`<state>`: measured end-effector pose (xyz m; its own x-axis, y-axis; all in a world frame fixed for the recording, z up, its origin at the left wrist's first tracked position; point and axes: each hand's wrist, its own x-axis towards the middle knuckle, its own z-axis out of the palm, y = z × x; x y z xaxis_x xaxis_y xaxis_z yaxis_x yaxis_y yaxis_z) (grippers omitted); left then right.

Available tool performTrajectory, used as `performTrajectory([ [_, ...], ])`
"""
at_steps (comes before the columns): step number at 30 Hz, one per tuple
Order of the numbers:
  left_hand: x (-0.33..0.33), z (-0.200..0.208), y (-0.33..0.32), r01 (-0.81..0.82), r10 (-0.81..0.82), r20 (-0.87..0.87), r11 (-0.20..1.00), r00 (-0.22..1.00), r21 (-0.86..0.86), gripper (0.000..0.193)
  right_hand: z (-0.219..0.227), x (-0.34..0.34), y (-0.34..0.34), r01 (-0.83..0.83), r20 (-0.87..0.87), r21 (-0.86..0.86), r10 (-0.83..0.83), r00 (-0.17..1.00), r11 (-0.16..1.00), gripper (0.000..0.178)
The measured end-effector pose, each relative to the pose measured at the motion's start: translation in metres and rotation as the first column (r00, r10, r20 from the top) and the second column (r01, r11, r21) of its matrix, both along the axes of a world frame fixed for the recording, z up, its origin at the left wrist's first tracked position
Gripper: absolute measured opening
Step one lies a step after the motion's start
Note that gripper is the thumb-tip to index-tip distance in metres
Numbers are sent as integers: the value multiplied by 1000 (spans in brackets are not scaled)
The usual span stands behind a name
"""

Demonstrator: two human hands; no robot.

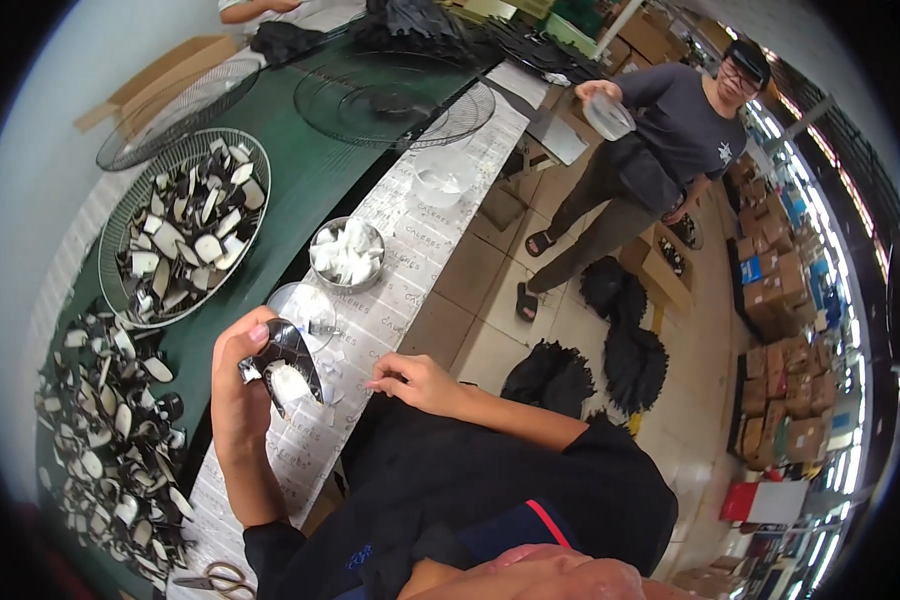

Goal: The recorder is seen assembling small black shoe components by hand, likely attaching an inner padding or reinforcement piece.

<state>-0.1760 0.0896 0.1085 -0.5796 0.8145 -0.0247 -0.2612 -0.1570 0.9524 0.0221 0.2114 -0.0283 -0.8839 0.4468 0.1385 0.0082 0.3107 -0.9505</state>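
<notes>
My left hand (pixel 238 365) grips a glossy black curved piece (pixel 292 348) with a white patch on its inner side, perhaps a shoe part. It is held up over the paper-covered table edge. My right hand (pixel 420 385) is to the right of the piece and apart from it, its fingers curled with the tips together. Whether anything small is between those fingertips cannot be made out. Just beyond the held piece lies a clear round dish (pixel 320 300), partly hidden. Behind that stands a metal bowl (pixel 378 272) of white, fluffy-looking wads (pixel 345 250).
On the left are a wire basket (pixel 260 160) of black-and-white pieces and a loose pile (pixel 110 440) of similar ones. Scissors (pixel 220 580) lie near me. Farther off are a clear tub (pixel 443 178) and a wire tray (pixel 470 115). A person (pixel 660 130) stands at right, holding a clear container (pixel 610 115).
</notes>
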Motion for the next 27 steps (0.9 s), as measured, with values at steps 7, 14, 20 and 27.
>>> performTrajectory([
  [7,14,0,3,-25,25,-18,1000,1000,-18,29,-1,36,15,29,-30,138,-25,999,990,8],
  [14,43,-28,-3,-65,65,-5,992,998,-104,25,-44,58,39,-128,256,413,20,966,902,31],
  [20,67,-113,-63,-280,308,120,939,944,-200,22,-138,68,37,-476,764,68,261,590,877,70],
  [27,108,-164,-157,-695,646,478,712,595,-96,21,-183,16,49,-577,859,-177,411,305,798,101],
])
